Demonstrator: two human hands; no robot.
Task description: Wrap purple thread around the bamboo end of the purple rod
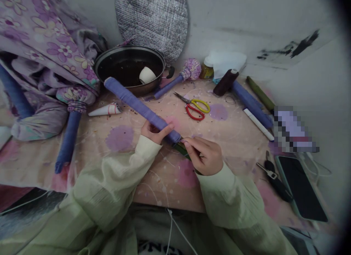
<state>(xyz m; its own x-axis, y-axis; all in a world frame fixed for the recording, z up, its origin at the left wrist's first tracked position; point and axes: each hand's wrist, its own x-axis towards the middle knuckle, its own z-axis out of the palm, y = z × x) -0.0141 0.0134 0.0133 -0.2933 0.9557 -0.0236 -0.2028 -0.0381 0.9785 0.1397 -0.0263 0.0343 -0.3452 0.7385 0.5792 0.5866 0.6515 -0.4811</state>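
A long stick wrapped in blue-purple cloth (137, 106) slants across the middle of the table. My left hand (156, 132) is closed around its lower part, with the thumb lying over the top. At its near end, my right hand (205, 154) is closed in a pinch beside the cloth's edge; what the fingertips hold is too small to make out. A dark green piece (182, 149) shows below that end, partly hidden by my right hand. Scissors (193, 106) with one red and one yellow handle lie spread beyond my hands.
Behind stands a black pan (128, 87) with a white cup (147, 75) inside. A dark thread spool (226, 83), a blue wrapped roll (251, 103) and a green stick (260, 92) lie right. Keys (271, 173) and a phone (301, 189) rest near right. Flowered cloth (52, 39) hangs left.
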